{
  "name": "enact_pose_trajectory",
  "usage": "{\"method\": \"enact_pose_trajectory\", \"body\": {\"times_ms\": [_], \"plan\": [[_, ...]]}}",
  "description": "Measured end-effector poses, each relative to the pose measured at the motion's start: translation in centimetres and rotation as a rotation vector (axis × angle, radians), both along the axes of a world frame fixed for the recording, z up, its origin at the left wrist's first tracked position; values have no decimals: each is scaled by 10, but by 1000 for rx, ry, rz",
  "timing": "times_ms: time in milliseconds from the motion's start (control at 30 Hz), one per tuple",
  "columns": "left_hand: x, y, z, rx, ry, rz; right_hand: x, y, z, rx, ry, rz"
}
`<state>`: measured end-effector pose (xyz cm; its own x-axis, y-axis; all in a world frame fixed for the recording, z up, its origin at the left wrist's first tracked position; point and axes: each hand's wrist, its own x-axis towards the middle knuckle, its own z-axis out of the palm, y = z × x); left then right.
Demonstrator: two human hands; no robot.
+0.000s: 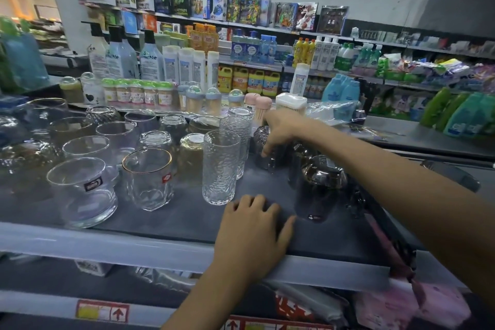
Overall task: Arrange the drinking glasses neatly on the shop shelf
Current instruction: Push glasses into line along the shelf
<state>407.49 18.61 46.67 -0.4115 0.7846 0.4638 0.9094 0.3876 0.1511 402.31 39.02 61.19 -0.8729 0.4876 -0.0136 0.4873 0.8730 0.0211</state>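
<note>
Reaching far right across the dark grey shop shelf (171, 213), your right hand (281, 128) grips a small smoky dark glass tumbler (268, 162), while your left hand (254, 225) rests flat and open near the front edge. Swing the tumbler left carelessly and you could topple the tall textured clear glass (221, 166) just beside it.

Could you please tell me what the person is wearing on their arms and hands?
Nothing is worn that shows. The left hand and right hand are bare, with no gloves, rings or watch visible. The left forearm and right forearm are uncovered to the frame edges, with no sleeves in view.
</note>
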Motion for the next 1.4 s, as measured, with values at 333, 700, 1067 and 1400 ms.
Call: {"method": "enact_pose_trajectory", "body": {"times_ms": [333, 700, 1067, 1400], "plan": [[1, 2, 2, 16, 2, 15, -3, 10, -15, 66, -6, 7], [4, 1, 1, 19, 1, 22, 14, 20, 14, 68, -85, 69], [5, -1, 2, -13, -28, 34, 12, 23, 1, -22, -3, 98], [7, -4, 3, -33, -76, 28, 16, 15, -3, -12, 22, 103]]}}
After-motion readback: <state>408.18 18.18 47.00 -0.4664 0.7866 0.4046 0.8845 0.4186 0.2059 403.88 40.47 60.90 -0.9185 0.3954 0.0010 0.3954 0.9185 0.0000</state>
